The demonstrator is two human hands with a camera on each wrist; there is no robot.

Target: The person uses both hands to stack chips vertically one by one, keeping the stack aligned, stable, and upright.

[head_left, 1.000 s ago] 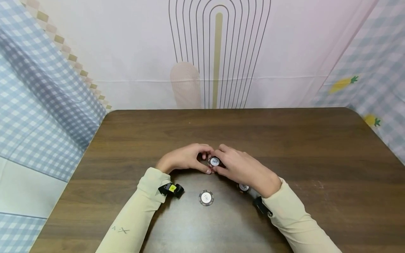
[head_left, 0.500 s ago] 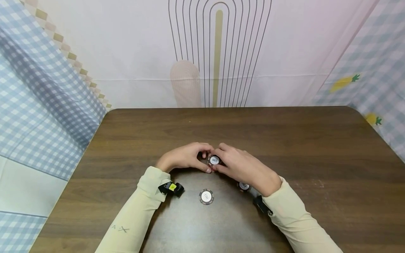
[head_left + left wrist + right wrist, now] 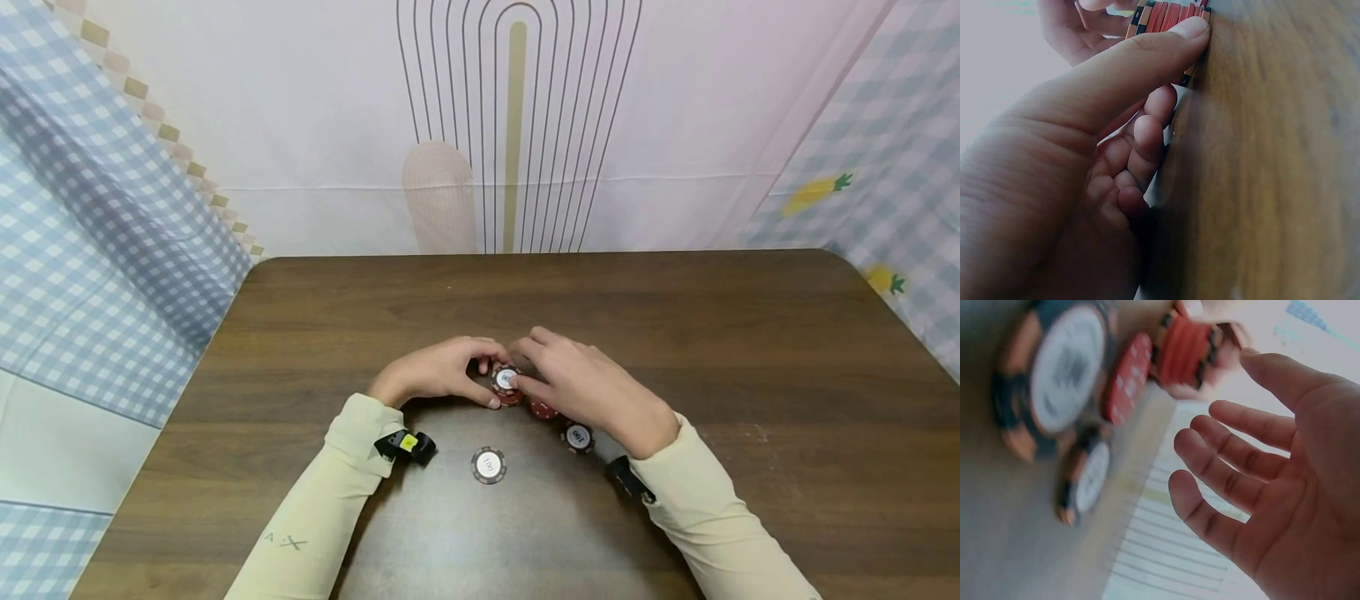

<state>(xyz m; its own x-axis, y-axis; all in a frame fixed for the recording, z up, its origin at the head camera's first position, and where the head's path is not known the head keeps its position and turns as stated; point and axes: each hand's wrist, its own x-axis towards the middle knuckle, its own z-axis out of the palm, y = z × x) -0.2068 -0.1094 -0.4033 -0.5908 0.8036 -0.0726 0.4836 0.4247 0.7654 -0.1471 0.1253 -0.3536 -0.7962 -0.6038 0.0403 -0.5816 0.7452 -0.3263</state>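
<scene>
A short stack of poker chips (image 3: 504, 375) stands on the table, red in the middle with black-and-tan chips at both ends. My left hand (image 3: 442, 377) holds it at the side, thumb on one face and fingers curled behind, as the left wrist view shows. My right hand (image 3: 588, 385) is beside the stack, fingers spread with nothing between them in the right wrist view; its thumb overlaps the stack's top from above. A loose red chip (image 3: 543, 408) lies under the right hand's near edge. Another black-and-tan chip (image 3: 1088, 478) is hidden from the head view by that hand.
One black chip (image 3: 577, 437) marked 100 lies near my right wrist. A second grey-black chip (image 3: 489, 466) lies flat in front, between the forearms. The brown wooden table (image 3: 360, 308) runs back to a white patterned cloth (image 3: 315, 125).
My right hand has let go of the stack and shifted slightly right and back, uncovering the red chip and the black chip by the wrist. The left hand keeps its grip.
</scene>
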